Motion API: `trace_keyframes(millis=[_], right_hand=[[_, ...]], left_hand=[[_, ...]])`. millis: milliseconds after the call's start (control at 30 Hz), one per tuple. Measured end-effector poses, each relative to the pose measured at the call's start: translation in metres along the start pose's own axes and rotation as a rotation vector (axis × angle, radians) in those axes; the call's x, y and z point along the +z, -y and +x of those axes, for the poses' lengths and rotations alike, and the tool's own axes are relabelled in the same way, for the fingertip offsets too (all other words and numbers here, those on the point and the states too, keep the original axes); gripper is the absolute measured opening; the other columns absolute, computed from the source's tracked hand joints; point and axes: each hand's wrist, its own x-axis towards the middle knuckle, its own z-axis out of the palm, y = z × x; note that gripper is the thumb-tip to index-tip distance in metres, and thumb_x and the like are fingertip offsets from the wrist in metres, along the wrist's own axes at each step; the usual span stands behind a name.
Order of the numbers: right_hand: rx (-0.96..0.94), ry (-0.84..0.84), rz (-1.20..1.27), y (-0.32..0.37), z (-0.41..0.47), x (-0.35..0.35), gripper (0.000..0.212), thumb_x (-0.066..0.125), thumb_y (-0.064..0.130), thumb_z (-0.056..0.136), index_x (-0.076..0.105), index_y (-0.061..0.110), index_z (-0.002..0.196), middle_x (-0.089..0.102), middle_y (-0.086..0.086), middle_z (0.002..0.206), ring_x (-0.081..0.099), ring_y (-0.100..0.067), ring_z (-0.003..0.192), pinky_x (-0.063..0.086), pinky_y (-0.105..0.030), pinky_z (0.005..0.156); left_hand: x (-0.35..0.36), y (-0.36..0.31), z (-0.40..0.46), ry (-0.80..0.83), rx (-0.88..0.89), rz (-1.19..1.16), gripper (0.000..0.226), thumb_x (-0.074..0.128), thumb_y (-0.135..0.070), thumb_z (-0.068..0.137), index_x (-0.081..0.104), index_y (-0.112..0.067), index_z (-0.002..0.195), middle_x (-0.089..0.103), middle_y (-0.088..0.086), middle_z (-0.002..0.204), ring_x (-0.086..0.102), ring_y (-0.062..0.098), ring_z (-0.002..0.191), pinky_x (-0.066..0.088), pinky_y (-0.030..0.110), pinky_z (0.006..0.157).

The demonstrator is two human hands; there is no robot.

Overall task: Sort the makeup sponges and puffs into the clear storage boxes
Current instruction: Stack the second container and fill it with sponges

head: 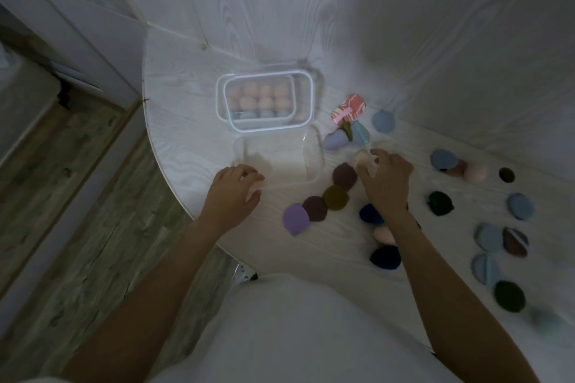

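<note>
A lidded clear box [300, 102] at the back of the white table holds several peach and blue sponges. In front of it stands an open clear box [314, 149] with nothing visible inside. My left hand [231, 194] rests with curled fingers on its near left corner. My right hand [385, 180] pinches a peach sponge [362, 158] just right of that box. Flat puffs lie close by: maroon [343, 176], olive [335, 197], dark red [315, 208] and purple [295, 218]. A navy puff [368, 214] is partly hidden under my right wrist.
A red patterned sponge [347, 109], a lilac sponge [334, 140] and a teal one [360, 132] lie behind my right hand. Several blue, dark green, brown and pink puffs are scattered over the table's right side [519, 207]. The rounded table edge [174, 190] drops to wooden floor at left.
</note>
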Motion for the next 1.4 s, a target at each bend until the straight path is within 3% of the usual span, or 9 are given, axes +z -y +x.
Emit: trace_keyframes(millis=[133,267,400,500,633,767,967,1267,1400], right_hand=[[0.184,0.211,0.035,0.02,0.008,0.0,0.039,0.051,0.034,0.091,0.054,0.009,0.122,0.048,-0.02,0.125,0.047,-0.036,0.113,0.04,-0.043,0.09],[0.195,0.25,-0.175,0.008,0.011,0.008,0.043,0.047,0.034,0.095,0.041,0.004,0.124,0.048,-0.022,0.119,0.05,-0.033,0.101,0.043,-0.037,0.074],[0.171,-0.019,0.248,0.018,-0.009,-0.002,0.024,0.058,0.015,0.088,0.045,0.004,0.105,0.051,-0.01,0.093,0.048,-0.021,0.077,0.038,-0.025,0.059],[0.074,0.163,0.576,0.06,-0.024,-0.01,0.037,0.057,0.011,0.087,0.044,0.019,0.121,0.051,0.002,0.092,0.053,-0.016,0.079,0.046,-0.023,0.067],[-0.262,0.308,0.442,0.108,-0.022,0.014,0.034,0.061,0.005,0.079,0.054,0.013,0.112,0.049,-0.004,0.11,0.055,-0.02,0.094,0.048,-0.027,0.075],[-0.428,0.436,0.045,0.128,-0.001,0.04,0.029,0.066,0.011,0.078,0.053,0.012,0.104,0.059,-0.007,0.105,0.056,-0.026,0.089,0.039,-0.03,0.067],[-0.35,0.661,0.057,0.132,0.012,0.055,0.027,0.064,0.009,0.081,0.061,0.013,0.108,0.063,-0.01,0.108,0.058,-0.025,0.095,0.042,-0.028,0.074],[-0.324,0.647,0.083,0.125,0.016,0.046,0.022,0.062,0.01,0.082,0.07,0.015,0.102,0.066,-0.007,0.103,0.058,-0.017,0.089,0.038,-0.021,0.071],[-0.309,0.646,0.097,0.125,0.013,0.048,0.02,0.062,0.014,0.082,0.07,0.02,0.1,0.066,-0.004,0.099,0.059,-0.02,0.09,0.046,-0.029,0.076]], left_hand=[[0.0,0.003,0.002,-0.003,0.003,-0.078,0.028,0.057,-0.028,0.081,0.067,-0.012,0.102,0.063,0.009,0.104,0.061,0.029,0.088,0.047,0.035,0.078],[0.001,0.004,0.001,-0.05,0.008,-0.142,0.023,0.069,-0.019,0.078,0.068,-0.013,0.1,0.063,0.007,0.102,0.061,0.027,0.09,0.047,0.03,0.072],[0.003,0.009,0.002,-0.085,0.015,-0.133,0.028,0.064,-0.027,0.078,0.067,-0.012,0.102,0.064,0.006,0.1,0.056,0.027,0.096,0.049,0.035,0.078],[0.003,0.012,0.002,-0.093,0.046,-0.091,0.037,0.052,-0.042,0.077,0.067,-0.015,0.098,0.066,0.0,0.101,0.05,0.023,0.105,0.045,0.036,0.082],[-0.003,0.018,0.004,-0.064,0.097,-0.064,0.04,0.051,-0.047,0.076,0.069,-0.018,0.097,0.064,-0.001,0.112,0.05,0.023,0.109,0.045,0.036,0.084],[-0.005,0.027,0.005,-0.037,0.108,-0.069,0.042,0.049,-0.048,0.076,0.069,-0.02,0.1,0.062,0.001,0.118,0.045,0.023,0.114,0.045,0.038,0.089],[-0.003,0.026,0.008,-0.04,0.114,-0.091,0.042,0.048,-0.042,0.078,0.069,-0.015,0.102,0.066,0.003,0.108,0.046,0.022,0.112,0.046,0.038,0.087],[-0.005,0.024,0.008,0.007,0.083,-0.076,0.046,0.045,-0.044,0.077,0.067,-0.015,0.106,0.067,0.003,0.107,0.054,0.029,0.111,0.044,0.038,0.09],[-0.009,0.021,0.009,0.024,0.082,-0.037,0.045,0.044,-0.044,0.076,0.069,-0.019,0.102,0.068,0.001,0.105,0.056,0.027,0.11,0.042,0.037,0.089]])
